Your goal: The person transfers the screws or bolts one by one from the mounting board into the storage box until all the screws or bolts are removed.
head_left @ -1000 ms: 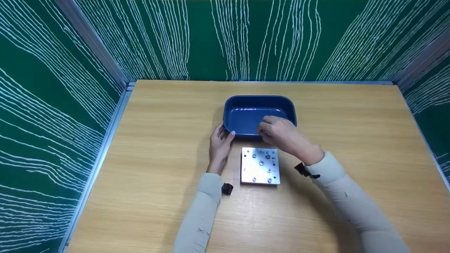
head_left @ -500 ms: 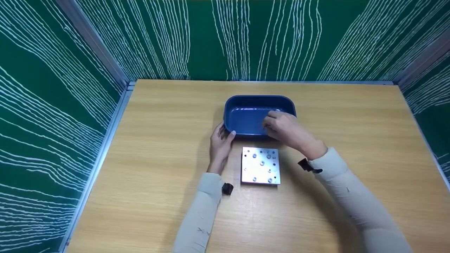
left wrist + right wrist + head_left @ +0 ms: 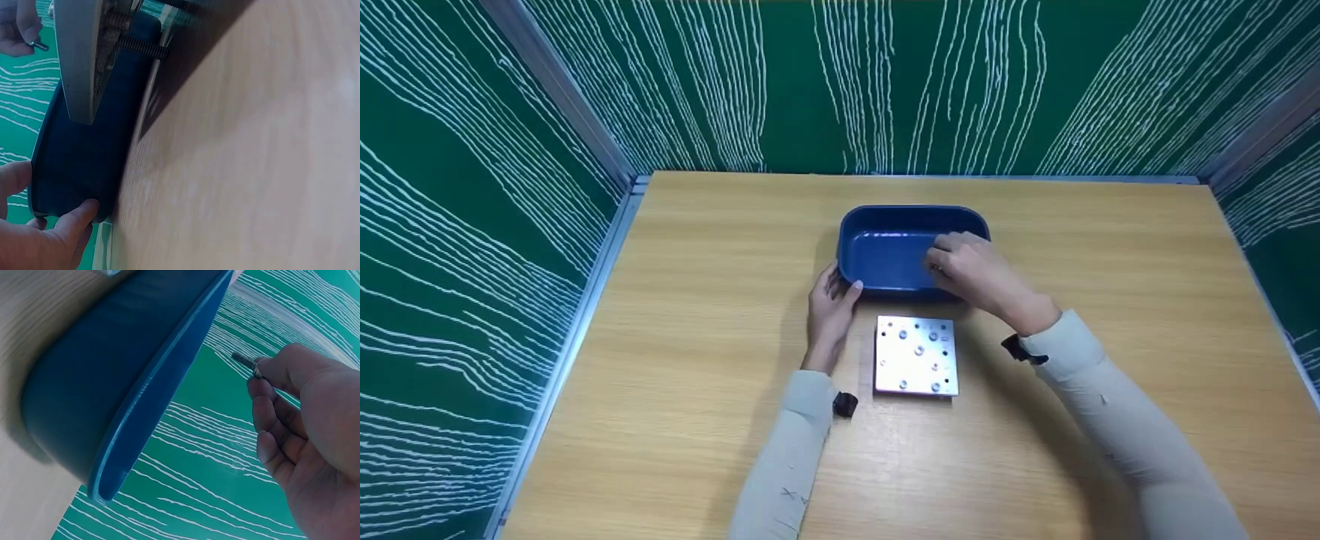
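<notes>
A dark blue plastic bin (image 3: 889,288) stands on the table in the head view. At its near left corner, my left hand (image 3: 831,319) holds it, thumb on the front wall and fingers round the side. Over the bin's right part is my right hand (image 3: 971,271), pinching a small bolt (image 3: 243,360) between thumb and index finger, above the rim in the right wrist view. The bolt's threaded end points away from the fingertips. Nearer to me lies a square metal plate (image 3: 911,369) with several bolts set in it; threaded shanks (image 3: 143,47) stick out below it.
The wooden table (image 3: 675,315) is bordered by a metal frame (image 3: 566,352). Green walls (image 3: 787,90) with white wavy lines enclose its back and sides. A black wrist camera (image 3: 845,405) sits at the left cuff, beside the plate.
My right hand has shifted slightly right and away from me over the bin. The left hand, the bin and the plate have stayed in place.
</notes>
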Demonstrator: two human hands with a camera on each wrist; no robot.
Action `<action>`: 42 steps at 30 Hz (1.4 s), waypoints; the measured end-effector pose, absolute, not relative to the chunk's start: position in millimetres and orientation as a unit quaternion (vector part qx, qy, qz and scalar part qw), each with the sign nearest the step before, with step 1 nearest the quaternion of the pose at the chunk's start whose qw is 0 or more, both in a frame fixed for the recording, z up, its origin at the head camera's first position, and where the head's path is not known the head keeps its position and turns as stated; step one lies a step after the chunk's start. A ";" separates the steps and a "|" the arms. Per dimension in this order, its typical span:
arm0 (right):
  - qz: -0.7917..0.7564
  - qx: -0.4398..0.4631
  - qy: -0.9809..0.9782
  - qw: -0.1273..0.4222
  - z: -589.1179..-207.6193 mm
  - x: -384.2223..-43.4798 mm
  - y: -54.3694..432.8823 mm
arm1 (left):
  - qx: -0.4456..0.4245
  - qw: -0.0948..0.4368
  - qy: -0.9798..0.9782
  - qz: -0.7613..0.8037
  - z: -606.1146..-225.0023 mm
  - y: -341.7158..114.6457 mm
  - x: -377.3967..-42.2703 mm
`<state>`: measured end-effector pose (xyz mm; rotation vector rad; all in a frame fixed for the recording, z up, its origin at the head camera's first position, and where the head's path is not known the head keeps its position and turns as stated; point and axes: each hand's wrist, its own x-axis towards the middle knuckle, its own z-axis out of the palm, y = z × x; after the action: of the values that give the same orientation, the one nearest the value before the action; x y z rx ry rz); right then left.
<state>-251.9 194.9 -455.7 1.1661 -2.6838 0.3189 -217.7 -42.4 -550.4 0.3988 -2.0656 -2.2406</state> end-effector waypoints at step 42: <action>0.082 0.348 -0.934 0.002 -469.7 -290.3 207.5 | 0.140 0.024 -0.668 -0.731 -550.5 -41.9 -218.9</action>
<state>-290.3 207.5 -469.7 1.0911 -2.9305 0.2576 -218.9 -41.9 -550.5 0.4349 -2.0663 -2.2619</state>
